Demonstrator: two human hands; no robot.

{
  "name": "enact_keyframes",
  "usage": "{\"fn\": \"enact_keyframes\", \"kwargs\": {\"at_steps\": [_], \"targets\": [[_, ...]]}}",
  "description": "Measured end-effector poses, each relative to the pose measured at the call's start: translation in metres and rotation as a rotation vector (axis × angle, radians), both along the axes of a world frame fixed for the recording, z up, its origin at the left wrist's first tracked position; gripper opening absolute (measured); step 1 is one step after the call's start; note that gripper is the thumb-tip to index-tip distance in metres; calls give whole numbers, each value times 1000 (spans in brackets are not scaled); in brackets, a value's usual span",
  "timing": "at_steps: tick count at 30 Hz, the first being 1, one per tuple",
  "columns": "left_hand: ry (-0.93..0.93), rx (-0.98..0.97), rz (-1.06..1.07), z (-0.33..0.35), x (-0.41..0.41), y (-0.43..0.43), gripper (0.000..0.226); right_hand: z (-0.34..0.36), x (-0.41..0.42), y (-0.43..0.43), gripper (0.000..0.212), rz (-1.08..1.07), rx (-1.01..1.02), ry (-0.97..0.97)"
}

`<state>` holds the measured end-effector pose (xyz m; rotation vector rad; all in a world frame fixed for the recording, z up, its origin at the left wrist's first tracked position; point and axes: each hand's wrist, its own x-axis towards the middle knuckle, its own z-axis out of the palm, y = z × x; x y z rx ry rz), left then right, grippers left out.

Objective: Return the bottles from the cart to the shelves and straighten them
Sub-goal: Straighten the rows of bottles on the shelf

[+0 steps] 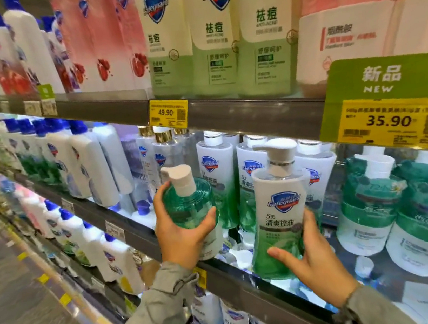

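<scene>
Middle shelf — narrow open gap between pump-bottle row and green tubs on right. Headroom capped by upper shelf rail — yellow price tag hangs lower over right side.

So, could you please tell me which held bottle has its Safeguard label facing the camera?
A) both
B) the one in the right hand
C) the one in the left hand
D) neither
B: the right hand holds a pump bottle with its Safeguard shield and text facing the camera, while the green bottle in the left hand shows only clear green plastic.
</scene>
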<state>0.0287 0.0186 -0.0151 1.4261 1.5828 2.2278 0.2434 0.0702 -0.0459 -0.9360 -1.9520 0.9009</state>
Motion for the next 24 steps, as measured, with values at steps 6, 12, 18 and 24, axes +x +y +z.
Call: {"fn": "enact_keyframes", "kwargs": {"at_steps": [6,12,18,24], "targets": [[38,-40,38,-2,-28,0,78,-3,-32,13,93,-21,40,-3],[36,-72,47,-3,-43,1,76,-5,-59,19,90,-35,64,0],[33,-70,43,-11,-49,-1,76,-6,-76,24,91,-51,81,-1],[41,-99,27,-9,-50,-1,77,-6,-98,29,92,-104,103,0]]}}
